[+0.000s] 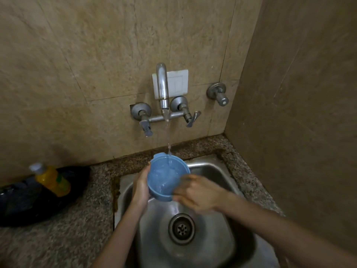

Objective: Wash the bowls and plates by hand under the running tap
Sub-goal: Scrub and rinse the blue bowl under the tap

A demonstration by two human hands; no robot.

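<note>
Head view: I am holding the blue bowl (164, 182) between my hands under the running tap (162, 88), left hand (140, 187) gripping its side, right hand (196, 193) at its rim, grip too blurred to tell.

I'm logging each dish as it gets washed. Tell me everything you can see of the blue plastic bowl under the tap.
The round, light blue plastic bowl has a rolled rim with a small tab at its far edge. It is held above the steel sink, tilted with its mouth toward the camera, and the tap's thin water stream falls inside, wetting it. The left hand grips its left wall; the blurred right hand meets its right rim, grip unclear.
</note>
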